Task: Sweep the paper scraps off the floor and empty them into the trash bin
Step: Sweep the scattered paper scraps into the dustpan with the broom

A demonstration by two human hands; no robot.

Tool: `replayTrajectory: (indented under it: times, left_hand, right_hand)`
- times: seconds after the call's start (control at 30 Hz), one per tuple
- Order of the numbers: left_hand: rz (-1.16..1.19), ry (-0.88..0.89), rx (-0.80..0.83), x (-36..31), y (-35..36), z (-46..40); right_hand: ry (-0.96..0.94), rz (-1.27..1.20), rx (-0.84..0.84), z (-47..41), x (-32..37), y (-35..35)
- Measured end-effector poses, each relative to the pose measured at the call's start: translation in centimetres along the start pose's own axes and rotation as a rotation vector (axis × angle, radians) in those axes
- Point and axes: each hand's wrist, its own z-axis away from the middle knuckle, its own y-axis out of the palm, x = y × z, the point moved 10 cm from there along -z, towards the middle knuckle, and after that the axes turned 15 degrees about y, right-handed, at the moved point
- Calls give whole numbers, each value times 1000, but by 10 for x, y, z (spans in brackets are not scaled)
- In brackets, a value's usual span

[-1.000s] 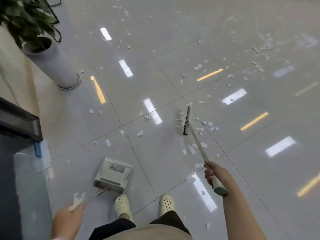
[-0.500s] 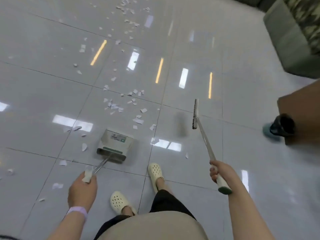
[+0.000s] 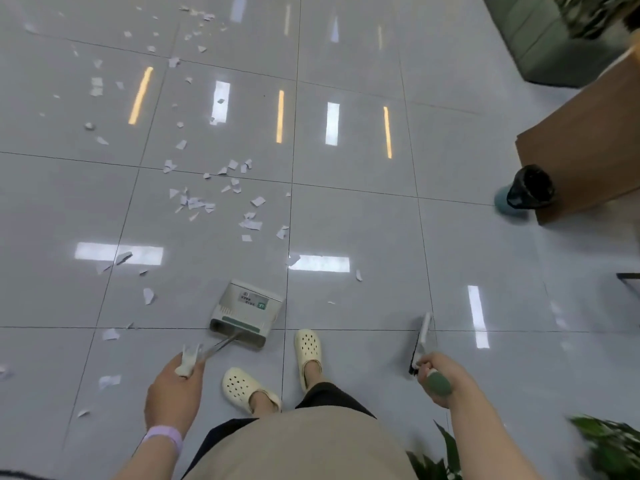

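White paper scraps (image 3: 204, 199) lie scattered over the glossy grey tiles, mostly ahead and to the left. A white dustpan (image 3: 247, 311) with a green strip stands on the floor just in front of my feet. My left hand (image 3: 175, 393) grips the white end of its long handle. My right hand (image 3: 438, 374) grips the green-ended handle of a broom (image 3: 420, 337), whose dark bristle head hangs close to the hand, right of my feet. A small trash bin (image 3: 528, 190) with a black liner stands far right by a wooden panel.
A brown wooden desk side (image 3: 581, 157) and a grey-green sofa (image 3: 540, 39) occupy the upper right. Plant leaves (image 3: 609, 448) show at the lower right. My cream clogs (image 3: 308, 351) stand behind the dustpan.
The view has swung to the right and back. The broom head has come in from ahead of me to close beside my right hand. The dustpan stays in my left hand.
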Motion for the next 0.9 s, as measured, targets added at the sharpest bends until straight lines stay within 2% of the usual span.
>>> replayTrajectory:
  times: [0.2,0.3,0.43,0.53,0.7,0.8,0.9]
  left_hand:
    - [-4,-19,-2,-4,-4,4]
    - [-8,-51,-33,-8,-4,12]
    - [-44,-118,-94,-7,-7,32]
    - [-67,-159,-121,-10,-6,41]
    - [-87,-217,-200,-20,-8,42]
    - [-62,-233,-250,-30,-4,35]
    - [-42,-215,-257,-45,6,24]
  right_hand:
    - [126,299,241,38,-24,140]
    - [169,238,411,64,-23,207]
    - [176,160,659,83,36,258]
    - [213,98,804,87,98,284]
    - [143,273,905,125,166,308]
    - [99,282,947,155,191,296]
    - [111,204,967,168,210,256]
